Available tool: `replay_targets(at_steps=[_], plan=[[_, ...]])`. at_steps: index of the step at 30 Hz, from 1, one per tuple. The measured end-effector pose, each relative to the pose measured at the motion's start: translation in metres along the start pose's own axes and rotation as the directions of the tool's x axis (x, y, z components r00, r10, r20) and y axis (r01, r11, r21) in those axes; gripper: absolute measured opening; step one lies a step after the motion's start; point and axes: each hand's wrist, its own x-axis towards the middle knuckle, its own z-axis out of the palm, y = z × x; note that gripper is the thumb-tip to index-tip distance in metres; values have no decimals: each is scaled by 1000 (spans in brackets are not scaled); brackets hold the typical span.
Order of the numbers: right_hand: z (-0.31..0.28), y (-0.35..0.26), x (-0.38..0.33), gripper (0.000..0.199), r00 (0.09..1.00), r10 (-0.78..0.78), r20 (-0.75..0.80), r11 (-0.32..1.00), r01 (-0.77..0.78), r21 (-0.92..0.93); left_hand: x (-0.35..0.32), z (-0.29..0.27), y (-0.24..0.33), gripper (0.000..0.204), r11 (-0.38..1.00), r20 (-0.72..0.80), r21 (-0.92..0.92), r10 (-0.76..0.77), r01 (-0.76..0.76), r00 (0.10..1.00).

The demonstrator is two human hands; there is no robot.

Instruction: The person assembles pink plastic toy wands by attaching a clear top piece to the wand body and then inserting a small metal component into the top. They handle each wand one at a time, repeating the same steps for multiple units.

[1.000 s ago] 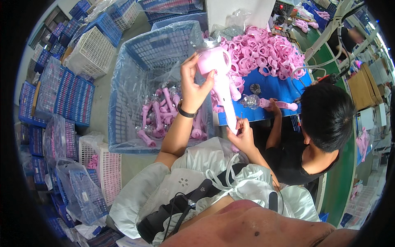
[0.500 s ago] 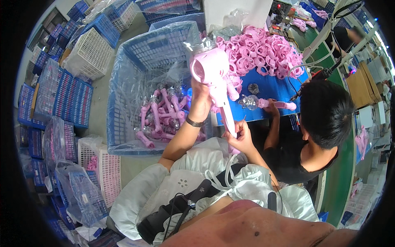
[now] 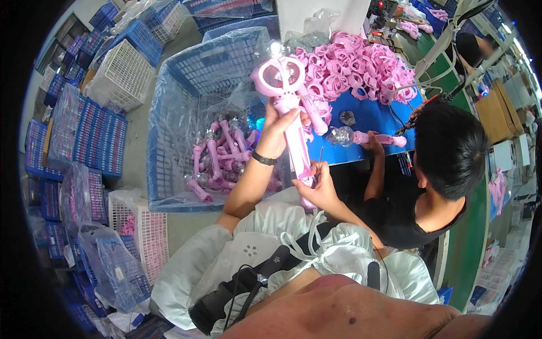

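Both of my hands hold a pink toy wand with a round open head and a clear dome on top. My left hand [image 3: 276, 129] is wrapped round the wand [image 3: 297, 144] just below its head. Fingers of my right hand [image 3: 320, 189] close on the lower end of its handle. A thin dark stick rises from beside the right fingers; its kind cannot be made out. Another pink handle-shaped piece [image 3: 314, 112] shows just right of my left hand, and I cannot tell whether it is held or lies behind.
A blue crate [image 3: 164, 130] lined with clear plastic holds several pink wands on the left. Pink ring-shaped parts [image 3: 367, 65] are heaped on the blue tabletop [image 3: 361, 116]. A co-worker [image 3: 418, 209] in black holds another wand [image 3: 378, 139] at right. Stacked crates [image 3: 96, 135] stand far left.
The wand has turned so its open round head now faces me, and it stands more upright. My right hand has shifted slightly left and down along the handle.
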Motion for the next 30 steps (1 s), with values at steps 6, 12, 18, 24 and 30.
replay_targets(at_steps=[6,12,18,24,30], plan=[[5,5,-7,48,999,-16,-46,1000,16,-3,-5,1,-2,56,1000,128,-13,-3,4,992],[6,8,-9,48,998,-26,-60,999,25,-23,-6,-2,-2,57,999,177,-22,-22,27,984],[3,6,-8,48,999,-35,-41,998,33,-51,-8,-2,0,50,1000,204,15,7,-11,979],[-13,-1,-1,45,989,77,126,982,-97,160,11,-17,7,68,943,228,-330,29,49,973],[-16,-7,-2,40,936,237,259,807,-338,484,28,-29,7,70,998,39,-7,-70,70,997]])
